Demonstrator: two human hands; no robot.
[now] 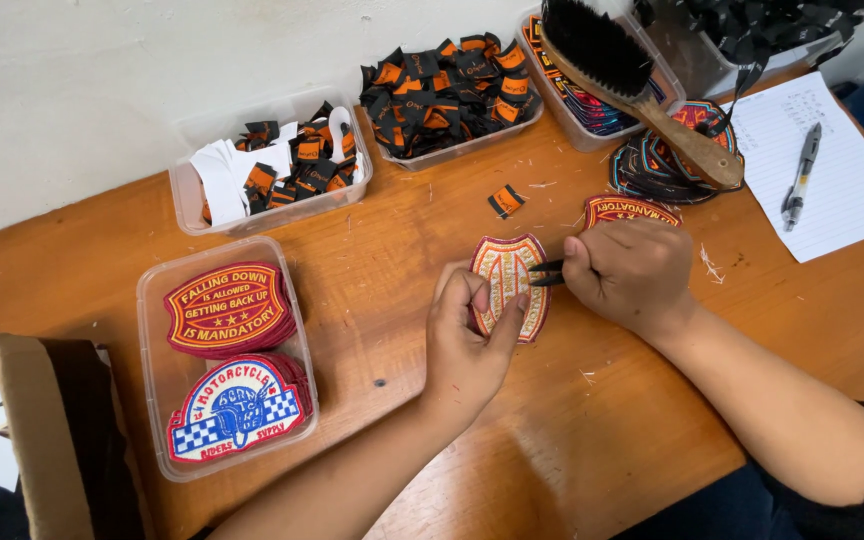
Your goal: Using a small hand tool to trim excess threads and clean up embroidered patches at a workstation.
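Note:
A shield-shaped embroidered patch (505,275) lies back side up on the wooden table (392,250). My left hand (467,335) holds its lower left edge between thumb and fingers. My right hand (627,272) grips small black snips (548,273), their tips pointing left onto the patch's right edge. A red oval patch (620,209) lies partly hidden just behind my right hand.
A clear tub (157,400) at left holds two stacks of patches. Behind are tubs of black-and-orange folded labels (292,165), (447,95). A wooden brush (632,85) rests across a tub and a stack of patches (672,160). Lined paper with a pen (802,175) lies at right. A cardboard box (32,430) stands at lower left.

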